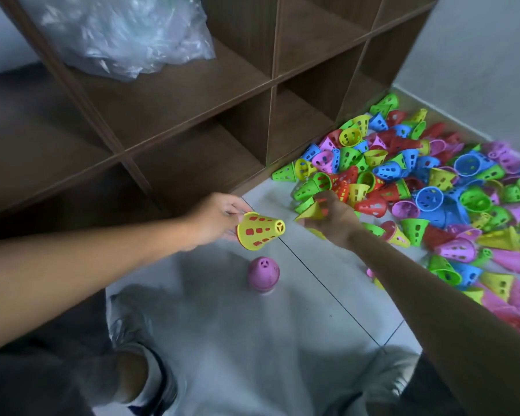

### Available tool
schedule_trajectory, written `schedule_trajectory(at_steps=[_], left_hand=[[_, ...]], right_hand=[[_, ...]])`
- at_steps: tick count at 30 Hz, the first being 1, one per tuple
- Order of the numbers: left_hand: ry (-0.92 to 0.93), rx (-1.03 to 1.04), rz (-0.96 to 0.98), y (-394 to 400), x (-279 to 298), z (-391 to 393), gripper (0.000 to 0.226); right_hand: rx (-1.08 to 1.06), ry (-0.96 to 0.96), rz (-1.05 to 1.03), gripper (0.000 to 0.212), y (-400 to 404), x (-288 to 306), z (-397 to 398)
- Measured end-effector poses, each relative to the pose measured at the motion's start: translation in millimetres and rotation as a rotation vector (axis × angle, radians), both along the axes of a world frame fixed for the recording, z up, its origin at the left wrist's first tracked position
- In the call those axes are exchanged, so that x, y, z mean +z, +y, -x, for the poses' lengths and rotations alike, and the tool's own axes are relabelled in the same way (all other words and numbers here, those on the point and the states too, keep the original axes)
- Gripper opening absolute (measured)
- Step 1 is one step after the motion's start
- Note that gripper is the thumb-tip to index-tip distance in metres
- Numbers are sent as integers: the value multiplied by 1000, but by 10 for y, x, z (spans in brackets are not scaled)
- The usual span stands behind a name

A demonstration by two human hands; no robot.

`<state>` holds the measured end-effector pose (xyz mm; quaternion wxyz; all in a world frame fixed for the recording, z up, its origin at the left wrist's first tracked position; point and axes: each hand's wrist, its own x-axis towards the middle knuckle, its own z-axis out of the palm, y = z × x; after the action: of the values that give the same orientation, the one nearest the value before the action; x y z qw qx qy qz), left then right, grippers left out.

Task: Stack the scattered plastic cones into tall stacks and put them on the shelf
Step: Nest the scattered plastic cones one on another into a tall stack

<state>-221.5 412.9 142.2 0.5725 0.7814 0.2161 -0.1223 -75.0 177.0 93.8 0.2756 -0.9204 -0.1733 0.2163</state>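
Stacking underway: left hand (pixel 219 217) grips a yellow-over-red stack (pixel 260 231) above the floor; right hand (pixel 330 219) fingers pinch a yellow cone (pixel 311 212) at the pile (pixel 418 187). Next, probably: line up, nest.

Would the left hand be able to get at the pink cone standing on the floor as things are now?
Probably not straight away: the left hand already grips a yellow cone. The path itself looks free, since the pink cone stands alone on bare floor just below that hand.
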Motion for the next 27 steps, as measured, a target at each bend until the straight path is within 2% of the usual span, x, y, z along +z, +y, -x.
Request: schedule_trajectory(at_steps=[5,12,22,27], left_hand=[[50,21,103,-230,-97,203,21],[116,23,135,-382,-426,305,17],[148,203,64,-353,-687,321,19],[156,201,-21,-307,-706,394,12]], right_hand=[[2,10,32,83,-97,145,191],[39,22,111,82,-274,158,431],[42,84,102,77,-345,134,655],[86,89,89,78,-297,158,706]])
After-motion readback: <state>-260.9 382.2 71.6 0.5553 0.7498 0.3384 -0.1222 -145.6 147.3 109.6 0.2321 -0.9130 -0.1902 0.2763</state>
